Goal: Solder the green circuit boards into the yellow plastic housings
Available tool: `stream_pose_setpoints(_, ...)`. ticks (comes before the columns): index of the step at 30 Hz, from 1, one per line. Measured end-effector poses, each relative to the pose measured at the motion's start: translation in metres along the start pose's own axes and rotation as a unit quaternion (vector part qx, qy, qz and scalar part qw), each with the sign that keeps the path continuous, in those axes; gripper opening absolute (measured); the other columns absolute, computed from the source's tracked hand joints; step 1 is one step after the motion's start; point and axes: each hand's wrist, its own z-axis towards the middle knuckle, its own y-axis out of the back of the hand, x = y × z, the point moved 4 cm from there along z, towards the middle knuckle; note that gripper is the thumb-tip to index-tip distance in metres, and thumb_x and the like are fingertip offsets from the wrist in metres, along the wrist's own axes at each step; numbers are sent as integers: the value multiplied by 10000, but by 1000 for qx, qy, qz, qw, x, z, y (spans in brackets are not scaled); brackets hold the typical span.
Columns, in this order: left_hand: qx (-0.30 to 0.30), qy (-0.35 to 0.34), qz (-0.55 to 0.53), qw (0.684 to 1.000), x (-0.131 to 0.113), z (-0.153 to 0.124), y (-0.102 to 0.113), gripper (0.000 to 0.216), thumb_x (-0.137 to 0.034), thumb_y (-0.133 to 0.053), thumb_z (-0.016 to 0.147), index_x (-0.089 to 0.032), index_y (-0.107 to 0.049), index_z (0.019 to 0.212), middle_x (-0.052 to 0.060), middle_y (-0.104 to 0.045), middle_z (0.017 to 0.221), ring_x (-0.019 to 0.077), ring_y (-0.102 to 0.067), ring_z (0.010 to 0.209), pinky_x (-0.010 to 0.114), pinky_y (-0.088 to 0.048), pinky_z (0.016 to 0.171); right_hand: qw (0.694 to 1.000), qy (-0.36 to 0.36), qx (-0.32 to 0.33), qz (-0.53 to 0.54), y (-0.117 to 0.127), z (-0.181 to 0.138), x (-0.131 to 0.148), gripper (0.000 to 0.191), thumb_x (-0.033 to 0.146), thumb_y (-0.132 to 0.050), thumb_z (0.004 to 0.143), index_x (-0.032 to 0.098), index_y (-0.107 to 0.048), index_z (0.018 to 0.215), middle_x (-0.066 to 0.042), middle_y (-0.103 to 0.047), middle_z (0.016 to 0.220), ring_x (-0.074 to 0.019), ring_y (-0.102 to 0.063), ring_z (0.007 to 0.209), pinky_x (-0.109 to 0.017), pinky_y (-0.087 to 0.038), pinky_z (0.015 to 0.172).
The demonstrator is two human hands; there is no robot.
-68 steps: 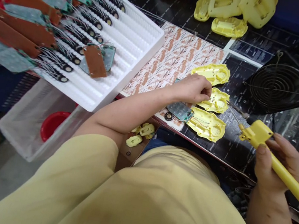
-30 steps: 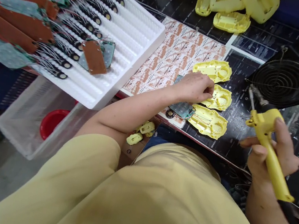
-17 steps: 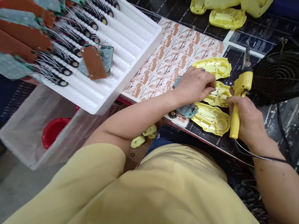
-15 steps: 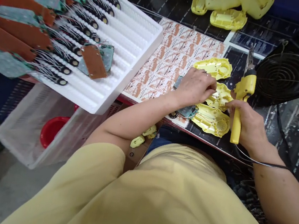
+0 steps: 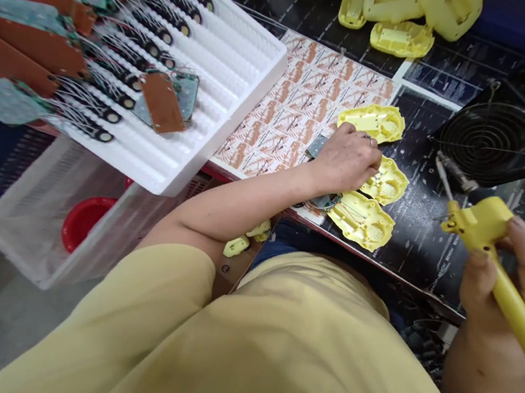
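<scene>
My right hand (image 5: 516, 282), at the right, is wrapped round the handle of a yellow soldering gun (image 5: 483, 225). The gun's metal tip points up and left, just below a black fan. My left hand (image 5: 347, 161) rests with curled fingers over the middle yellow plastic shell (image 5: 387, 181); what its fingertips pinch is hidden. Above it lies another open shell (image 5: 374, 123), and a third shell (image 5: 364, 221) with thin wires sits nearest my body. A green circuit board (image 5: 317, 145) shows partly behind my left hand, and another board (image 5: 325, 202) adjoins the nearest shell.
A white foam tray (image 5: 227, 109) at the left carries circuit boards (image 5: 164, 103) wired to small round black parts. The black fan (image 5: 493, 139) stands at the right. More yellow shells (image 5: 402, 38) lie at the back. A white crate (image 5: 30, 216) stands below the tray.
My right hand has drawn the soldering gun away from the shells, right and toward me, and tilted it. My left hand stays at the middle shell.
</scene>
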Motion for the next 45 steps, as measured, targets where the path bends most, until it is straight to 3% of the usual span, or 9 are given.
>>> stream_pose_setpoints(6, 14, -16, 38, 999, -8, 1, 4, 331, -224, -481, 1039, -217, -802, 959, 95, -786, 1031, 285, -663, 1102, 510, -404, 1146, 994, -69, 24, 84, -16, -22, -9, 349, 378, -914, 901, 243, -843, 1214, -46, -868, 987, -227, -826, 732, -284, -685, 651)
stream_pose_setpoints(10, 14, -11, 33, 999, -5, 2, 2, 318, -233, -490, 1038, -219, -798, 961, 89, -768, 1017, 287, -658, 1114, 515, -395, 1162, 989, -57, 40, 133, -22, -14, -3, 210, 380, -950, 867, 244, -837, 978, -23, -852, 886, -204, -806, 668, -258, -689, 626)
stream_pose_setpoints(16, 5, -19, 14, 1000, -2, 2, 0, 284, -248, -533, 1020, -236, -817, 1023, 74, -746, 979, 294, -646, 1193, 520, -388, 1191, 984, -39, 72, 161, -29, -9, -5, 118, 232, -862, 922, 274, -800, 1014, 2, -856, 949, -210, -831, 765, -301, -715, 678)
stream_pose_setpoints(20, 31, -9, 25, 999, -7, 3, 5, 275, -195, -536, 999, -216, -810, 988, 80, -764, 1036, 296, -668, 1206, 525, -383, 1218, 985, -16, 100, 142, -28, -8, -9, 125, 244, -867, 924, 290, -796, 1015, 14, -857, 962, -207, -827, 769, -297, -694, 659)
stream_pose_setpoints(28, 4, -4, -9, 1000, -3, 5, 0, 220, -258, -599, 985, -246, -817, 1008, 37, -729, 952, 291, -665, 1214, 526, -375, 1251, 997, -33, -3, 69, -10, -11, -18, 151, 369, -930, 871, 265, -825, 906, -15, -846, 861, -209, -790, 631, -281, -646, 570)
stream_pose_setpoints(31, 7, -4, -8, 1000, -2, 5, -2, 223, -233, -586, 971, -235, -809, 976, 53, -740, 986, 296, -663, 1204, 530, -369, 1246, 996, -68, 20, 61, -14, -14, -14, 200, 421, -925, 876, 253, -833, 935, -15, -845, 857, -222, -806, 661, -290, -673, 618)
stream_pose_setpoints(35, 9, -15, 9, 1000, -5, 5, 1, 244, -207, -555, 964, -241, -797, 954, 61, -765, 1029, 293, -657, 1186, 526, -385, 1232, 994, -99, 6, 55, -17, -18, -9, 377, 419, -922, 889, 274, -832, 1225, -34, -873, 1050, -239, -850, 806, -285, -682, 703)
stream_pose_setpoints(39, 12, -16, 21, 1000, -7, 5, 1, 266, -195, -541, 959, -242, -802, 941, 66, -768, 1042, 287, -664, 1160, 519, -406, 1212, 989, -111, 68, 66, -20, -23, -8, 586, 394, -932, 887, 323, -750, 1439, -28, -870, 1116, -260, -860, 874, -310, -692, 753)
stream_pose_setpoints(45, 17, -18, 2, 1000, -4, 4, 3, 268, -247, -561, 985, -220, -828, 988, 78, -778, 1066, 315, -681, 1182, 543, -411, 1220, 994, -92, 24, 51, -14, -24, -5, 461, 396, -890, 926, 312, -797, 1370, -26, -875, 1073, -255, -856, 834, -321, -689, 747)
